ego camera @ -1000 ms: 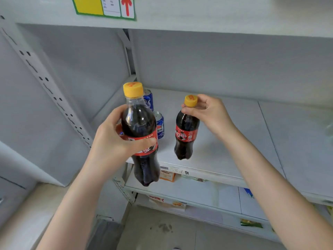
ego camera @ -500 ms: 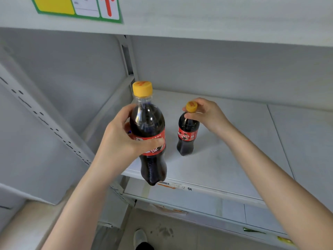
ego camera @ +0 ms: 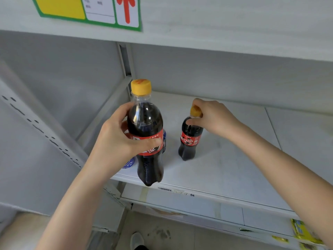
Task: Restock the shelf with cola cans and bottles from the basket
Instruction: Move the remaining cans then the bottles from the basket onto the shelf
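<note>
Curled left grip (ego camera: 117, 141) held the large cola bottle (ego camera: 146, 120) upright at the shelf (ego camera: 225, 168) edge; right grip (ego camera: 214, 118), arm outstretched, pinched the yellow cap (ego camera: 195, 111) of the small cola bottle (ego camera: 190, 141) standing farther in.

Head view, downward, near shelf (ego camera: 234, 165)

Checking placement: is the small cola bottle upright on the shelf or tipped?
Upright. The small cola bottle stands base-down on the shelf, with the right hand pinching the cap on top.

Bright even light, wide-angle edge distortion
</note>
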